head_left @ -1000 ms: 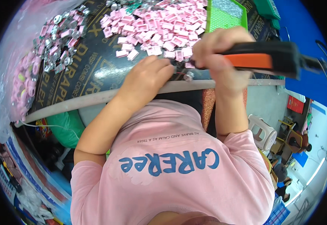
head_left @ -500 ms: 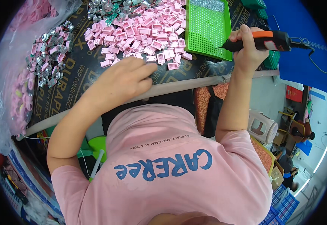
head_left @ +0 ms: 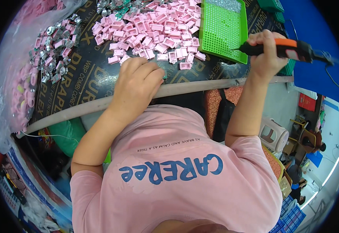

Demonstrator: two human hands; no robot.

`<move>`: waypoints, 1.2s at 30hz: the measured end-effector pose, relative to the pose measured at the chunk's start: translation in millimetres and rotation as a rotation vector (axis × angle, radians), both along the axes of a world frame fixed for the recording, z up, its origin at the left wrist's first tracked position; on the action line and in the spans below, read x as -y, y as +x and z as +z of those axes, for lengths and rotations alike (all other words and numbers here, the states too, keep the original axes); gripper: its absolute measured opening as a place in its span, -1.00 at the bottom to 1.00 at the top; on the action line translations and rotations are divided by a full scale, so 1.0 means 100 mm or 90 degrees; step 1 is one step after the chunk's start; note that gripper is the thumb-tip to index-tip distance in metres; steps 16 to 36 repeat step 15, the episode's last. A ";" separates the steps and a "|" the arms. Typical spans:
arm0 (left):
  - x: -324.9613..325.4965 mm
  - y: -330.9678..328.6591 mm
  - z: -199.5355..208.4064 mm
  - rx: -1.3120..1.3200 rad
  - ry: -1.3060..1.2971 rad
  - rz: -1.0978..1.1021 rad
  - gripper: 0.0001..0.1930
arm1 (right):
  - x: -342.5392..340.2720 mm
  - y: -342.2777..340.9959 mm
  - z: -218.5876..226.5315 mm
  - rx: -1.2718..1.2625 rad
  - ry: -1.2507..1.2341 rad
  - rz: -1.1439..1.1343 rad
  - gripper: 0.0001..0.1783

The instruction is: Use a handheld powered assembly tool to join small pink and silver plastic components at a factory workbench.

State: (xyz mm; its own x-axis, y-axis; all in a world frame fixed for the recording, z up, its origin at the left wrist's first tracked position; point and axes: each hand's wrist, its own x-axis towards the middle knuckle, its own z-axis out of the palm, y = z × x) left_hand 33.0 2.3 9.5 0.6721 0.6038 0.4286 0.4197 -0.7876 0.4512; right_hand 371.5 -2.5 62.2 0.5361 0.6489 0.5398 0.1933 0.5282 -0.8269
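Note:
My right hand (head_left: 268, 54) grips a black and orange electric screwdriver (head_left: 294, 49), held level, its thin bit pointing left over the near part of a green perforated tray (head_left: 244, 27). By the table's front edge, my left hand (head_left: 136, 83) has its fingers curled together. A small greenish bit (head_left: 165, 77) shows at its fingertips; what it belongs to is mostly hidden. Just beyond that hand spreads a heap of small pink plastic housings (head_left: 150, 29), a few lying loose at its near side. Tiny silvery pieces (head_left: 224, 5) fill the tray's far end.
Left of the pink heap lies a pile of pink and silvery assemblies (head_left: 55, 52). Clear plastic sheeting (head_left: 6, 77) with pink parts runs along the left side. Further green trays (head_left: 270, 6) stand at the back right. The screwdriver's cord (head_left: 331, 75) hangs on the right.
My left hand has drawn back from the pink housings toward the table's front edge, its elbow swinging inward. My right hand keeps the screwdriver over the tray. The whole view has shifted slightly.

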 end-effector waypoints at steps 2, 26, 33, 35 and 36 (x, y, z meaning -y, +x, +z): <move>0.02 -0.02 -0.04 0.040 -0.007 -0.005 -0.70 | 0.04 -0.01 0.10 -0.072 0.023 0.068 -0.86; 0.08 -0.07 -0.24 0.092 -0.009 0.005 -0.71 | 0.04 -1.24 -0.04 -0.072 -0.041 0.469 -0.82; 0.08 -0.07 -0.24 0.092 -0.009 0.005 -0.71 | 0.04 -1.24 -0.04 -0.072 -0.041 0.469 -0.82; 0.08 -0.07 -0.24 0.092 -0.009 0.005 -0.71 | 0.04 -1.24 -0.04 -0.072 -0.041 0.469 -0.82; 0.08 -0.07 -0.24 0.092 -0.009 0.005 -0.71 | 0.04 -1.24 -0.04 -0.072 -0.041 0.469 -0.82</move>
